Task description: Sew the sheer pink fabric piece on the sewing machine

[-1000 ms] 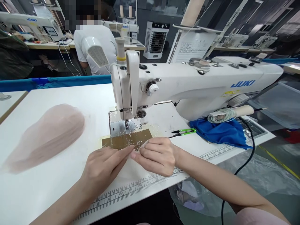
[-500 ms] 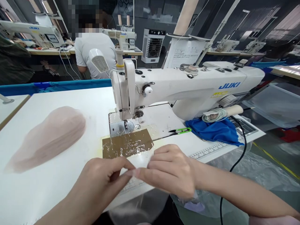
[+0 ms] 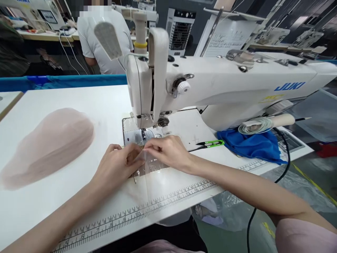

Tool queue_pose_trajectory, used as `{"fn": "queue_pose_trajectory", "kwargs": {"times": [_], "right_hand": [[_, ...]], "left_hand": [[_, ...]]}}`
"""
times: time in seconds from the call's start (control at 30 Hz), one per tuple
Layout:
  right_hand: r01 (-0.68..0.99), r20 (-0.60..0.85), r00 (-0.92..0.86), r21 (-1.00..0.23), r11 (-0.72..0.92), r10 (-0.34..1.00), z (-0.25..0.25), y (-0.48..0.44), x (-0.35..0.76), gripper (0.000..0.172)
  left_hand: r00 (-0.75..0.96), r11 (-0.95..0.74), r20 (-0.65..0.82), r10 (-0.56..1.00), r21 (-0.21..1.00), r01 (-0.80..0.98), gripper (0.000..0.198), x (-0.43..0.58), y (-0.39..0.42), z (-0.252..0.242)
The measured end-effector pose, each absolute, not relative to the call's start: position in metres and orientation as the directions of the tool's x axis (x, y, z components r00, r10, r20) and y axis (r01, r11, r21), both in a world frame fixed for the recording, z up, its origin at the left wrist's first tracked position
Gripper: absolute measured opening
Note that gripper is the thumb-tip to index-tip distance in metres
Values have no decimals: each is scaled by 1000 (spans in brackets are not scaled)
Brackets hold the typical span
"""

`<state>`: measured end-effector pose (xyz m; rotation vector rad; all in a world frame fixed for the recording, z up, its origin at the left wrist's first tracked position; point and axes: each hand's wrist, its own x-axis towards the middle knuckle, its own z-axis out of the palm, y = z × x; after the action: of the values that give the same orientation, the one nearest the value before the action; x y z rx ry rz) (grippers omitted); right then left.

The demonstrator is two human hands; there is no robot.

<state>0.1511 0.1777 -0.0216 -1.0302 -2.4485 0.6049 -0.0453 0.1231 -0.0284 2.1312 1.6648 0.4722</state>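
Observation:
My left hand (image 3: pixel 119 161) and my right hand (image 3: pixel 170 151) meet just in front of the needle and presser foot (image 3: pixel 143 134) of a white JUKI sewing machine (image 3: pixel 223 80). Thumb and fingers of each are pinched on a thin, see-through piece of sheer fabric (image 3: pixel 146 181), which hangs toward the table's front edge. Its outline is faint against the white top. Beneath the hands lies a brown patch (image 3: pixel 155 166) under shiny clear film, partly covered. To the left, another sheer pinkish fabric piece (image 3: pixel 58 140) lies flat on the table.
Green-handled thread snips (image 3: pixel 214 143) lie right of the needle plate. Farther right are a blue cloth (image 3: pixel 252 146) and a coil of pale cord (image 3: pixel 254 125). A printed ruler (image 3: pixel 142 212) runs along the front edge. Behind the table, a person in a white shirt (image 3: pixel 104 38) faces away.
Both hands have moved forward from the front edge to over the brown patch, near the presser foot. The sheer fabric now shows hanging below the fingers. The camera view has moved closer.

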Motion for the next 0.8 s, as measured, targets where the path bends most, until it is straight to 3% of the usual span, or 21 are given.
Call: {"fn": "queue_pose_trajectory", "kwargs": {"times": [0.1,0.2,0.3,0.43,0.53,0.63,0.8], "right_hand": [[620,166,-623,-491,612,765,-22,184,150,17],[663,144,-604,-456,594,784,-26,187,149,17],[684,146,-583,-443,580,799,-32,190,148,18],[723,150,-577,-363,588,803,-38,195,151,25],[737,191,-626,-171,653,756,-36,197,157,35],[703,255,-687,-7,712,681,-33,193,163,32],[682,218,-723,71,728,656,-33,184,164,35]], "left_hand": [[289,-363,272,918,280,889,35,-43,119,-29],[459,-508,521,720,-55,860,28,-36,114,-29],[564,-553,561,606,-213,806,20,-31,111,-32],[579,-563,480,659,-195,803,22,-31,109,-35],[571,-569,467,675,-163,806,27,-33,113,-36],[575,-576,473,668,-160,802,25,-34,119,-36],[570,-573,469,675,-155,805,26,-33,125,-37]]}}
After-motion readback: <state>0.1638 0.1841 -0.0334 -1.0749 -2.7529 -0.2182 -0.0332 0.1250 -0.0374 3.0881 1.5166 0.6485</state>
